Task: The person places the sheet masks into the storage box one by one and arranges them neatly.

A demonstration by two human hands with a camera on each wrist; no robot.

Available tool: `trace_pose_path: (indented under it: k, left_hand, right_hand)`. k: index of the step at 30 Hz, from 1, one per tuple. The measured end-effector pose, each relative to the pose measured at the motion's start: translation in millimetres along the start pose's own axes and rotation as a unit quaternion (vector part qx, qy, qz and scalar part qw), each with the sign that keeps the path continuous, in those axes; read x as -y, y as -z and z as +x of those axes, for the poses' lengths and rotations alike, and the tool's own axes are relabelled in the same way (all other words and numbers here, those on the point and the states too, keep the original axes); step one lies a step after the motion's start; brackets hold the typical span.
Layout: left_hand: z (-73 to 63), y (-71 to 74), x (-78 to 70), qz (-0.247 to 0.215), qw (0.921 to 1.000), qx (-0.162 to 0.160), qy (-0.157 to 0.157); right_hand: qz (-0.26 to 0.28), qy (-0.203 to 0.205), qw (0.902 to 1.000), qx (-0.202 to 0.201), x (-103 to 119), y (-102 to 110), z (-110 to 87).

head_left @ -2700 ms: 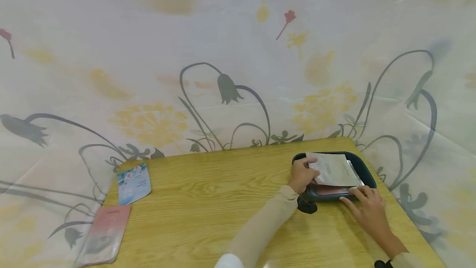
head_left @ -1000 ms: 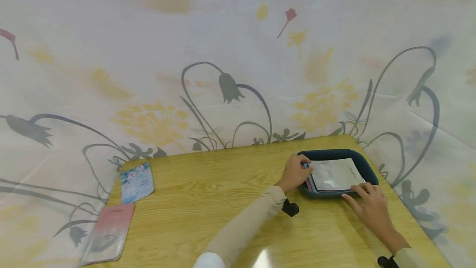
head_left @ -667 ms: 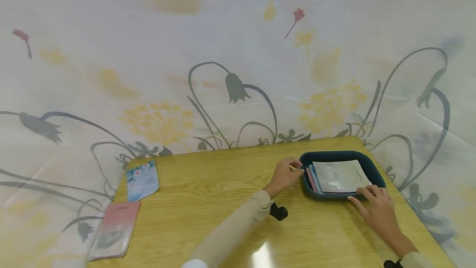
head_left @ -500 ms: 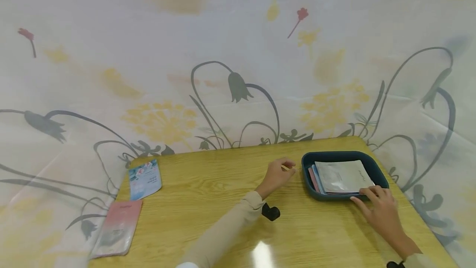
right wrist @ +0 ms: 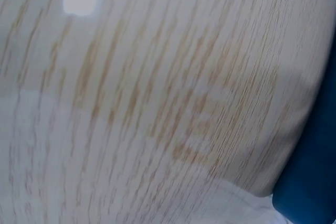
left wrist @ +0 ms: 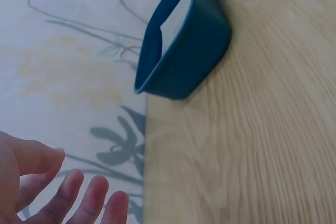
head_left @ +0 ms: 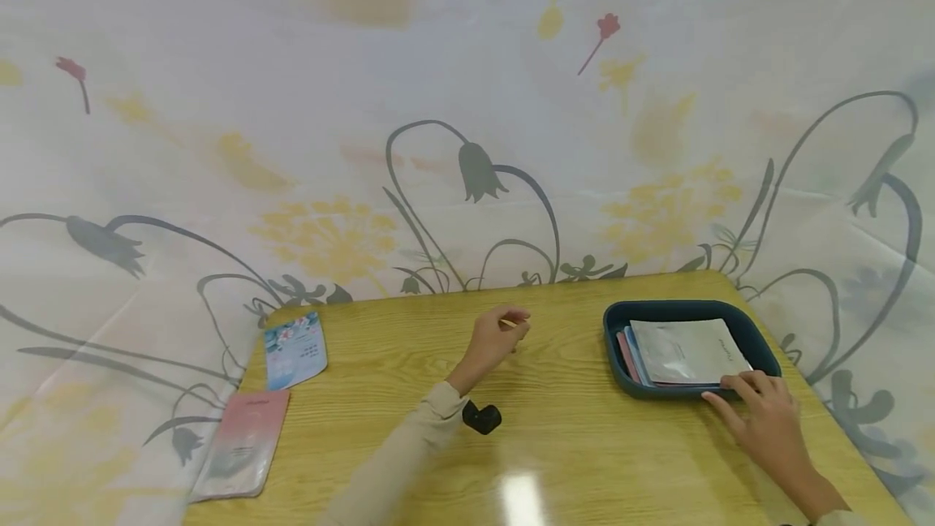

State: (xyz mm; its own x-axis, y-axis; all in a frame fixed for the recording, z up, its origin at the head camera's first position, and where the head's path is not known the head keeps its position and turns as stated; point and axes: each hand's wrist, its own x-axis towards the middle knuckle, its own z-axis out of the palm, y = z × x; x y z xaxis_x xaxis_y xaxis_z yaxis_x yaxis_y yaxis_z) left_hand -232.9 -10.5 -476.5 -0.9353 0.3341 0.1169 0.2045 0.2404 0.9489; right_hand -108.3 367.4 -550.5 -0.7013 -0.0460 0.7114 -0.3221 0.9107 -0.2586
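A dark blue basket [head_left: 617, 380] stands at the table's right end, with a small stack of flat sachets inside. The top sachet [head_left: 679, 351] is cream and silver; blue and pink edges show under it on the left. My right hand [head_left: 763, 420] pinches the basket's near rim, thumb outside and fingers inside. Nothing is in my left hand [head_left: 493, 339], which hovers over the middle of the table with loosely bent fingers. In the left wrist view, its fingers [left wrist: 92, 198] are apart, well away from the basket [left wrist: 194, 51].
A blue flowered sachet [head_left: 295, 351] and a pink-to-silver sachet [head_left: 241, 445] lie at the left end of the wood-grain table [head_left: 570, 445]. Behind the table hangs a flower-printed cloth [head_left: 453, 63]. A black wrist camera [head_left: 482, 418] sits under my left wrist.
My left hand set the cream sachet down on the stack in the basket, let go, and moved left. My right hand stayed at the rim. The head view turned slightly right-to-left across the scene.
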Motion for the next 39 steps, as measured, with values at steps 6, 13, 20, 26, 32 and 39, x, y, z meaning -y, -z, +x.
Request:
trace_pose_path:
  k: [6,13,20,26,32,39]
  left_hand:
    - [-16.7,33.4,5.2,-0.009,0.9997,-0.017,0.014]
    - [-45.5,75.6,-0.3,-0.045,0.9974,-0.043,0.036]
    - [-59.7,114.8,22.6,-0.057,0.9895,-0.112,0.072]
    - [-80.6,141.7,26.2,-0.062,0.9814,-0.145,0.109]
    - [-103.4,160.0,32.2,-0.059,0.9759,-0.163,0.133]
    - [-130.8,182.9,42.9,-0.058,0.9659,-0.194,0.161]
  right_hand:
    - [-0.001,-0.005,1.0,0.001,0.1,1.4,0.4]
    - [0.002,-0.011,0.9999,0.009,1.8,1.4,-1.2]
    - [-0.001,-0.003,1.0,0.001,2.2,1.5,-0.1]
    - [0.002,-0.006,0.9999,0.012,1.1,2.2,0.0]
    - [0.0,-0.012,0.9998,0.016,0.3,2.1,-0.6]
    - [0.003,-0.013,0.9997,0.019,3.0,2.3,-0.2]
